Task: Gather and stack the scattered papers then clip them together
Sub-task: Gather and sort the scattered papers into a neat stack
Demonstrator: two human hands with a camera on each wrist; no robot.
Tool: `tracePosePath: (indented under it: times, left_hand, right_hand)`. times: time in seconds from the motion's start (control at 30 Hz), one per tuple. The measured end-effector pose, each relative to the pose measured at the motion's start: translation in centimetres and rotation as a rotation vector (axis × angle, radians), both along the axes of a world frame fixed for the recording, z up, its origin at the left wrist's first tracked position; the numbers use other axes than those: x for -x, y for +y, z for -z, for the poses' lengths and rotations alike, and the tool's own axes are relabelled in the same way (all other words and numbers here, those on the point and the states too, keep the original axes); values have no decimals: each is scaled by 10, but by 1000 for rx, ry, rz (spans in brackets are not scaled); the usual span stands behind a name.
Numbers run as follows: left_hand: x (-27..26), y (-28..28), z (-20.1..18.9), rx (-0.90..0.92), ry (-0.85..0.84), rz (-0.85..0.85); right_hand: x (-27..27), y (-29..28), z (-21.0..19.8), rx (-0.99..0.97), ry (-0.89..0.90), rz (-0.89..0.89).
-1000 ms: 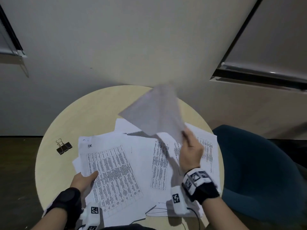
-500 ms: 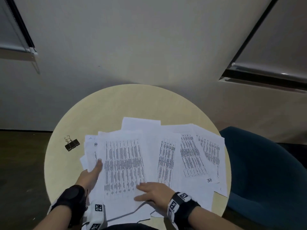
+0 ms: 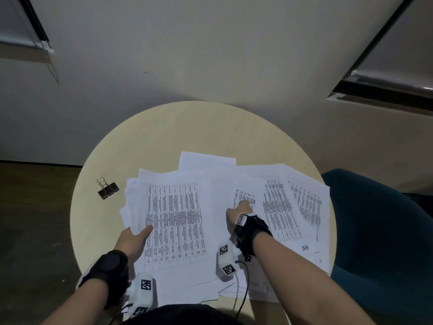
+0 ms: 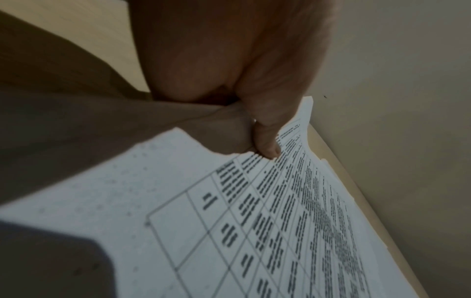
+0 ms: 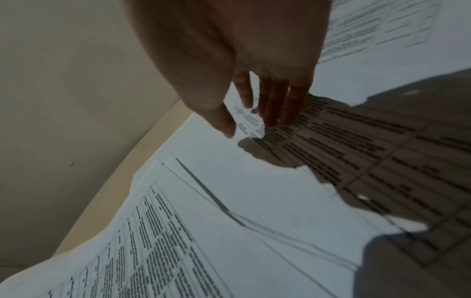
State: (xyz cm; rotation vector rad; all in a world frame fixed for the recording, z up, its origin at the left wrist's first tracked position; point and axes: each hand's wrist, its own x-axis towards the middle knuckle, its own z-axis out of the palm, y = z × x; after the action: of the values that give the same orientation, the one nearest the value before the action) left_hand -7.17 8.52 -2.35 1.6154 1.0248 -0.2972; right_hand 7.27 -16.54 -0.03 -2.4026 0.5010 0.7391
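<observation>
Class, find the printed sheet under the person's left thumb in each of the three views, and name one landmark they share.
Head: the printed sheet lies left of centre, the left hand gripping its left edge.
Left wrist: it fills the lower right, thumb on top.
Right wrist: lower left, probably the same sheet.
Shared landmark: the table, its pale edge against the wall.

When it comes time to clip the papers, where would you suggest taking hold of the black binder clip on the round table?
Pinch the two silver wire handles, coming from above: the black binder clip lies on its side left of the papers, handles pointing toward the wall, nothing crowding it.
</observation>
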Motion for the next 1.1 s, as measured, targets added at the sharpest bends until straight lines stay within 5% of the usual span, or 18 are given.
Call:
tracePosePath:
  times: [0.13,0.23,0.37,0.5,0.6,0.8,0.93,1.1]
  left_hand:
    - [-1,-1,-4,4,-9,10]
    - [-1,2,2,-5,-43,2]
    - [-1,1,2,-10,-33,13]
    - [1,-1,-1,-19,-50,17]
    - [3,-2,0,0,-58,-9]
    - [3,1,6,45,5,-55]
    - [-2,1,2,35,60,-26]
    - [-3,1,2,19,63,9]
  right_hand:
    - [1,10,1,-70,106,-132]
    - [8,7,-1,-135,111,-43]
    - [15,10,-5,33,47,-3]
    - [8,16,21,-169,70,145]
    - [8,10,2,-118,94,-22]
    - [-17,-18,-71,4,-606,148]
    - [-13,-27,-120,313,-817,-183]
    - [24,17,-105,570,-504,-794]
